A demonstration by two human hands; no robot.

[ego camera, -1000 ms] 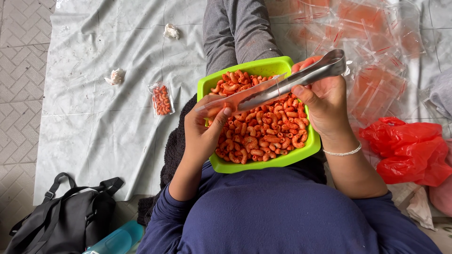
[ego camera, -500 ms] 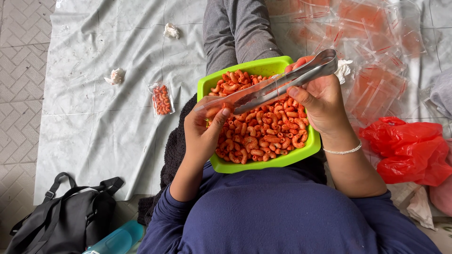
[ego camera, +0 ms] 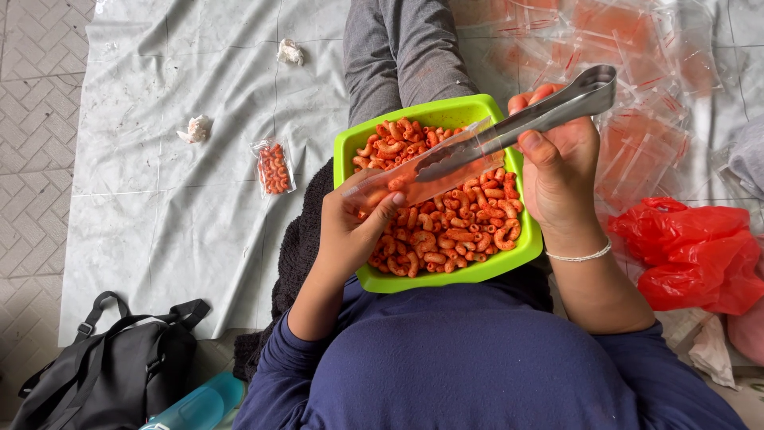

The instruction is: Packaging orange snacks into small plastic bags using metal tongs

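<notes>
A bright green square bowl [ego camera: 525, 248] rests on my lap, full of orange-red curled snacks [ego camera: 454, 227]. My left hand [ego camera: 354, 227] holds a small clear plastic bag [ego camera: 430, 169] slanted over the bowl. My right hand [ego camera: 557, 167] grips metal tongs [ego camera: 541, 115], whose tips reach into the bag's open mouth. A thin bracelet circles my right wrist.
One filled small snack bag [ego camera: 274, 167] lies on the grey sheet [ego camera: 183, 215] at left, with two crumpled white scraps [ego camera: 196, 129] near it. Several filled bags [ego camera: 637, 95] pile at the upper right. A red plastic bag [ego camera: 692, 255] sits right, a black bag [ego camera: 111, 370] lower left.
My right hand has raised the tongs' handle end slightly; the tips stay in the clear bag. My left hand and the bowl have barely moved.
</notes>
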